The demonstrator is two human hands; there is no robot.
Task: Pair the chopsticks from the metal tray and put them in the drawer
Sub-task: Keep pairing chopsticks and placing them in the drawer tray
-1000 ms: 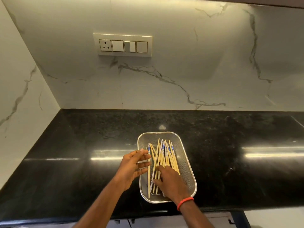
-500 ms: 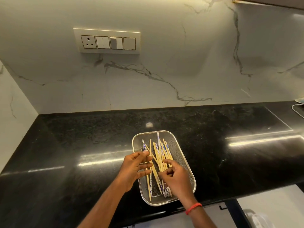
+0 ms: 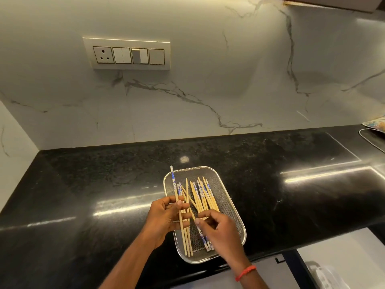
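A metal mesh tray (image 3: 230, 207) sits near the front edge of the black counter. Several wooden chopsticks (image 3: 205, 196) with blue-and-white patterned ends lie in it, mostly lengthwise. My left hand (image 3: 164, 219) is at the tray's left side and pinches one chopstick (image 3: 174, 184) between thumb and fingers; its patterned end sticks up past the tray's far-left rim. My right hand (image 3: 218, 228) hovers over the middle of the tray with its fingers curled among the chopsticks. Whether it holds one is hidden. No drawer is in view.
The black granite counter (image 3: 93, 184) runs left and right, with a marble wall behind and a switch panel (image 3: 127, 54) above. At the far right edge lie a thin wire rim (image 3: 373, 140) and a patterned object (image 3: 377, 124). White floor shows below the counter edge.
My left hand has closed on one chopstick and lifted it, so its end now pokes over the tray's rim. My right hand has drawn back slightly toward me. The camera has turned right.
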